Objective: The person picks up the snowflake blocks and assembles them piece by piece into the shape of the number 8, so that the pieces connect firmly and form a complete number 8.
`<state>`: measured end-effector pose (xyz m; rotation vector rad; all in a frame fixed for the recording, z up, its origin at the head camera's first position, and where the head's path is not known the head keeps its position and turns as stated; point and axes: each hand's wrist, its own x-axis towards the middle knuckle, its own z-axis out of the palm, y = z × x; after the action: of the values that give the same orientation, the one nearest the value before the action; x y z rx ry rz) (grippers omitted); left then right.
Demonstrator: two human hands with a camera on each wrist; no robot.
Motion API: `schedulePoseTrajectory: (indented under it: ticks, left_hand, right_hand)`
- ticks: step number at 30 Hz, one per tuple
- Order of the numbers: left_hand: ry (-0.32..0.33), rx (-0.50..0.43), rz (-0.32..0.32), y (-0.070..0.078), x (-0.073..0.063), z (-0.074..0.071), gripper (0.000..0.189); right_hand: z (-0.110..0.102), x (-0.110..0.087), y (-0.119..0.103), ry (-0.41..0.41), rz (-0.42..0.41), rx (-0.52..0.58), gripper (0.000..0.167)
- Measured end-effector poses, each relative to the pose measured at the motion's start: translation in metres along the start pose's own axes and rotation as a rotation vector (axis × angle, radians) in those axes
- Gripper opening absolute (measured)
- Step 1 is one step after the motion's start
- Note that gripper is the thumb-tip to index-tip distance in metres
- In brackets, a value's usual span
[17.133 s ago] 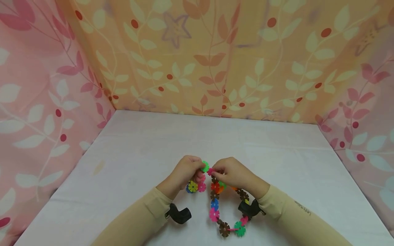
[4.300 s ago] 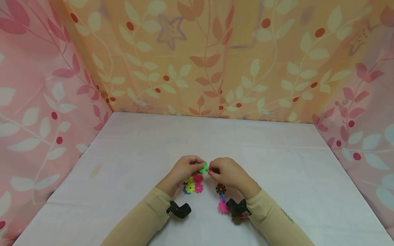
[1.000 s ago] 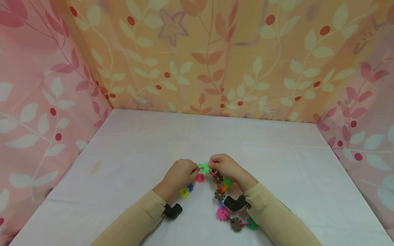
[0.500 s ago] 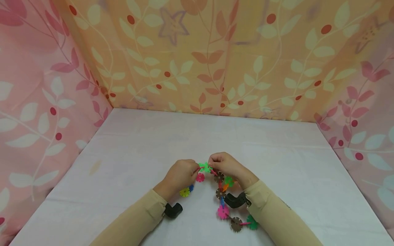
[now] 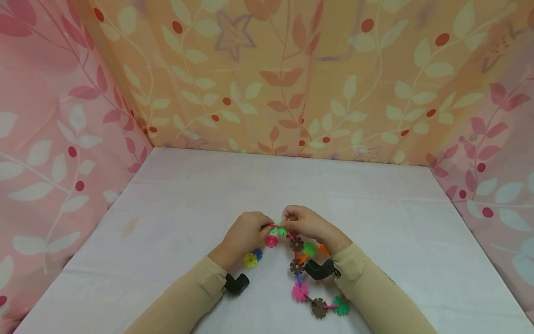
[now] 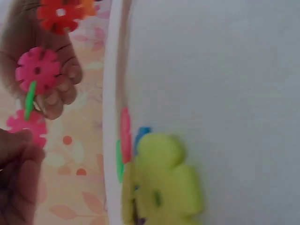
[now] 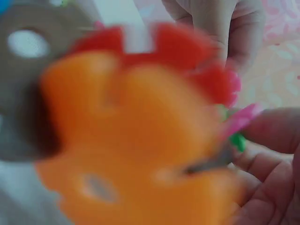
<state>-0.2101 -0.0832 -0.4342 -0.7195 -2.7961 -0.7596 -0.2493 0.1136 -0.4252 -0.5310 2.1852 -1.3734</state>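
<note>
A chain of slotted, flower-shaped plastic discs hangs between the hands. My left hand [image 5: 246, 237] pinches a pink disc [image 6: 28, 127], with a green disc [image 6: 29, 101] slotted edge-on beside it. My right hand [image 5: 312, 226] grips the chain near that green disc; its exact hold is partly hidden by the fingers. Below the right hand run a brown disc [image 5: 297, 244], a pink disc [image 5: 300, 292] and a dark green disc [image 5: 341, 305]. A yellow disc [image 5: 250, 260] and a blue disc [image 5: 258, 253] sit under the left hand. An orange disc [image 7: 140, 126] looms blurred in the right wrist view.
A white-covered table [image 5: 200, 181] lies under the hands. Leaf-patterned cloth [image 5: 267, 79] stands behind it and along both sides. Black wrist cameras [image 5: 237, 284] jut from both cuffs.
Earlier, the left fingers held the green disc; now they pinch a pink one next to it. Over the last half second, the left hand has risen slightly, and the chain's lower part has shifted slightly.
</note>
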Motion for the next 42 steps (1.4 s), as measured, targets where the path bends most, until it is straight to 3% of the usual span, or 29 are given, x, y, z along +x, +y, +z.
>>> schedulePoseTrajectory:
  ticks: [5,8,10,18,20,24,31,34,42]
  left_hand:
    - [-0.242,-0.015,-0.191,-0.007,0.0,-0.009,0.016]
    - [-0.349,0.013,-0.206,-0.009,0.001,-0.007,0.019]
    - [-0.385,0.022,-0.194,-0.009,0.003,-0.003,0.024]
    - [-0.423,0.156,-0.196,-0.005,0.014,0.013,0.032]
    - [-0.425,0.145,-0.195,-0.004,0.015,0.014,0.033]
    - [-0.41,0.019,-0.219,-0.002,0.017,0.015,0.03]
    - [-0.241,-0.161,-0.277,-0.005,0.011,0.01,0.002]
    - [-0.193,-0.201,-0.286,-0.007,0.009,0.006,0.007]
    - [-0.175,-0.335,-0.345,-0.008,0.008,0.003,0.011]
  right_hand:
    - [-0.001,0.003,0.005,-0.04,0.006,-0.027,0.007]
    - [-0.003,0.003,0.007,-0.053,-0.005,-0.039,0.009]
    - [-0.004,0.002,0.008,-0.066,-0.013,-0.034,0.013]
    - [-0.013,-0.002,0.007,-0.148,-0.044,-0.061,0.031]
    - [-0.013,-0.003,0.008,-0.163,-0.062,-0.098,0.028]
    - [-0.012,-0.004,0.009,-0.154,-0.076,-0.164,0.018]
    - [-0.01,-0.006,0.01,-0.06,-0.119,-0.328,0.011]
    - [-0.01,-0.007,0.01,-0.027,-0.129,-0.381,0.008]
    - [-0.01,-0.009,0.008,-0.009,-0.17,-0.38,0.01]
